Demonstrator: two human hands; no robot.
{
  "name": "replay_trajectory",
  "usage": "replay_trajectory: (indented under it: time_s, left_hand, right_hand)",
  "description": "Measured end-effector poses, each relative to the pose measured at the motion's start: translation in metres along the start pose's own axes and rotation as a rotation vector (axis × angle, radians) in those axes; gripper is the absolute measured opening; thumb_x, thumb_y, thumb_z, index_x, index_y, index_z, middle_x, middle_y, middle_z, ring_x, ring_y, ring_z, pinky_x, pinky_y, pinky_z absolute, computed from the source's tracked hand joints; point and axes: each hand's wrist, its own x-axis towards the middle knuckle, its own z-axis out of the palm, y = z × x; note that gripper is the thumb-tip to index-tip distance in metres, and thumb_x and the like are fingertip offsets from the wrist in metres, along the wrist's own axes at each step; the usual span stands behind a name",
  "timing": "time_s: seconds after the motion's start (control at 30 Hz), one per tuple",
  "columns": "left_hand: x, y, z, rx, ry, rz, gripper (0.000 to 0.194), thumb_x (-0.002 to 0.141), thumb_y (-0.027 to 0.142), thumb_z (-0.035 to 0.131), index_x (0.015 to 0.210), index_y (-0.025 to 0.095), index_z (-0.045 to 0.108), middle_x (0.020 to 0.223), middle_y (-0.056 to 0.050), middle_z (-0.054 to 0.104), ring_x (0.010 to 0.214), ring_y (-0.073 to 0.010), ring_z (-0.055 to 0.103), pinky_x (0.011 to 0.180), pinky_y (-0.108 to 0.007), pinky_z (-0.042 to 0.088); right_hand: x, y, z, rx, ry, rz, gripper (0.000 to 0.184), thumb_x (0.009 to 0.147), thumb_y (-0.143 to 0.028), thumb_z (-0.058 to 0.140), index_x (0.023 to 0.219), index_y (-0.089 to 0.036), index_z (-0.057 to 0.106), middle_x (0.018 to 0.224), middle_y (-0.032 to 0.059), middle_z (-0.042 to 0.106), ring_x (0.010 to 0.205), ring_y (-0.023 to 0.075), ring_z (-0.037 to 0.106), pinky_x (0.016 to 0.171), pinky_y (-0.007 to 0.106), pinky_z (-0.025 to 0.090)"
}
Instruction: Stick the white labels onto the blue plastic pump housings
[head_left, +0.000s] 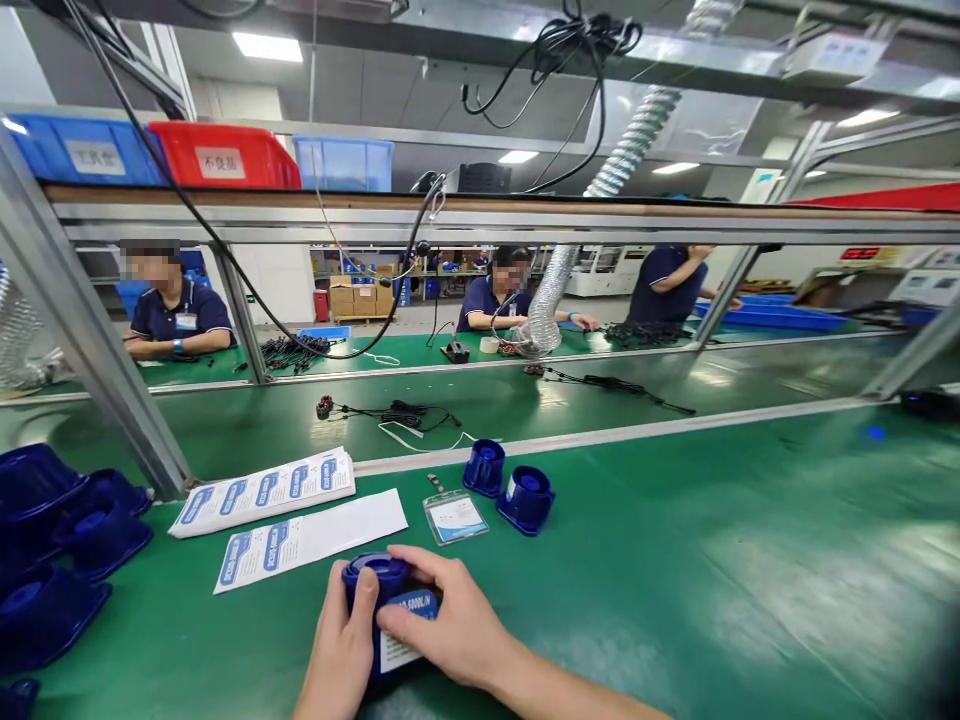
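Close to me, a dark blue plastic housing [375, 568] is held between both hands. My left hand [345, 635] wraps its left side, the thumb along the front. My right hand [454, 620] grips the other side, with its thumb on a blue-and-white label [396, 650] that lies against the housing's face. Part of the label and the housing's underside are hidden by my fingers. Beyond my hands lies a label strip [322, 535] with two printed labels at its left end. Behind it is a stack of label sheets [266, 490].
Two more blue housings [527, 498] stand beyond my right hand, beside a badge holder [455, 517]. Several blue housings [45, 560] crowd the left edge. A metal frame post [97, 280] rises at left. Cables [401, 413] lie on the conveyor; co-workers [184, 315] sit across.
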Motion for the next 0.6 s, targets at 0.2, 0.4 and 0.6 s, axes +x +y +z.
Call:
replay_trajectory:
  time_s: [0.2, 0.4, 0.6]
  left_hand:
    - [0.005, -0.001, 0.0, -0.043, 0.026, -0.051, 0.083, 0.075, 0.095, 0.055, 0.112, 0.021, 0.06, 0.114, -0.009, 0.07, 0.112, -0.0326, 0.065, 0.102, -0.045, 0.05]
    - [0.009, -0.004, 0.001, 0.103, 0.074, 0.003, 0.079, 0.08, 0.093, 0.044, 0.107, 0.02, 0.061, 0.107, -0.01, 0.072, 0.119, -0.0374, 0.064, 0.103, -0.048, 0.051]
    - [0.007, -0.002, 0.002, 0.133, 0.055, 0.04, 0.062, 0.092, 0.075, 0.04, 0.109, 0.02, 0.063, 0.126, -0.014, 0.071, 0.129, -0.0378, 0.063, 0.115, -0.052, 0.05]
  right_hand:
    - [-0.003, -0.007, -0.004, -0.187, -0.089, -0.063, 0.103, 0.055, -0.045, 0.1, 0.147, -0.028, 0.059, 0.126, 0.0077, 0.074, 0.112, 0.0327, 0.07, 0.104, 0.041, 0.055]
    - [0.011, 0.002, -0.001, 0.056, -0.041, 0.084, 0.084, 0.046, -0.036, 0.102, 0.121, -0.018, 0.07, 0.095, 0.0043, 0.078, 0.089, 0.025, 0.072, 0.079, 0.031, 0.055]
    - [0.022, 0.017, 0.005, 0.275, -0.031, 0.095, 0.068, 0.055, -0.045, 0.099, 0.108, -0.014, 0.07, 0.077, 0.0024, 0.075, 0.07, 0.0183, 0.069, 0.064, 0.025, 0.049]
